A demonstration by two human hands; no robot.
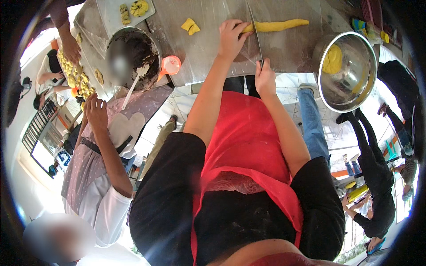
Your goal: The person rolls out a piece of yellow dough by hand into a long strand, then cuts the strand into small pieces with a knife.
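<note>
A long roll of yellow dough (281, 25) lies across the plastic-covered table (206, 50). My left hand (233, 36) rests on its left end, fingers curled over the dough. The handle of a long knife (255, 33) is in my right hand (265, 78), near the table's edge; its blade crosses the roll just right of my left fingers. Cut pieces of yellow dough (190, 26) lie to the left. At the right, a steel bowl (367, 96) holds a lump of yellow dough (332, 59).
Left of me stand a bowl of dark filling (141, 43) with a spatula (134, 86), an orange cup (171, 65) of white contents and a tray (151, 8). A co-worker's hands (96, 114) and another person's hand (70, 48) are near many small dough pieces (80, 83).
</note>
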